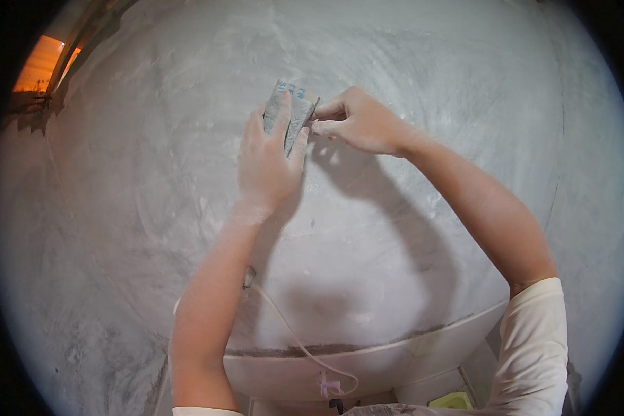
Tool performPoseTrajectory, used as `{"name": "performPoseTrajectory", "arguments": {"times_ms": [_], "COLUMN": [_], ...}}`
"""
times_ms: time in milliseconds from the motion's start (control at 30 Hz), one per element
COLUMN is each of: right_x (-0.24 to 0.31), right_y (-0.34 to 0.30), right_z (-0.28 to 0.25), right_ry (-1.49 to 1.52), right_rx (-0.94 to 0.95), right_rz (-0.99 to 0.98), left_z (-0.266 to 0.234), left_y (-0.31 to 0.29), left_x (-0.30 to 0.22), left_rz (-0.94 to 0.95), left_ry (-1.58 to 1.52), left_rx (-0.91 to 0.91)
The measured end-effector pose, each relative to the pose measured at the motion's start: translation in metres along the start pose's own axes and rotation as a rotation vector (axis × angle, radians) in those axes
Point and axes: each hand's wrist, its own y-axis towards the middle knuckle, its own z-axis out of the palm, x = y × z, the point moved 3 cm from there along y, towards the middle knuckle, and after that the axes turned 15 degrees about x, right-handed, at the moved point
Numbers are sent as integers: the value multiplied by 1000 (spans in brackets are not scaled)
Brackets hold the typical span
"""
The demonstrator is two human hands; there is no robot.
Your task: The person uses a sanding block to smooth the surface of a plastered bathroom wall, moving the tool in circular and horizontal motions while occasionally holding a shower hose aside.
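A folded piece of grey-green sandpaper [300,109] with blue print on its back is up against the grey wall, above the middle of the view. My left hand [267,163] grips it, its fingers laid over the sheet and the thumb along its lower right side. My right hand [364,125] is closed in a pinch at the sheet's right edge, fingertips touching or very close to it. Pale dust coats both hands. What lies inside or behind the folded sheet is hidden.
The smeared grey plaster wall [381,229] fills most of the view. A pale cable [288,326] runs from a small wall fitting [249,277] down to a pink item [328,385]. A white ledge [395,355] crosses below, with a yellow-green object [451,401]. An orange-lit opening [40,66] shows at upper left.
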Motion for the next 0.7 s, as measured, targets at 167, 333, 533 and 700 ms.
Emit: {"name": "performPoseTrajectory", "arguments": {"times_ms": [167, 333, 533, 700], "right_x": [-3, 4, -7, -22], "right_y": [15, 40, 75, 100], "right_z": [-15, -42, -74, -58], "right_ry": [-969, -1122, -1134, -1063], "right_rx": [-223, -300, -554, -820], "right_rz": [47, -77, -163, -214], "left_z": [-5, -34, -20, -50], "left_y": [20, 36, 32, 50], "left_x": [10, 61, 39, 86], "left_rz": [-42, -8, 107, -65], "left_ry": [165, 341, 304, 203], "left_rx": [210, 202, 341, 187]}}
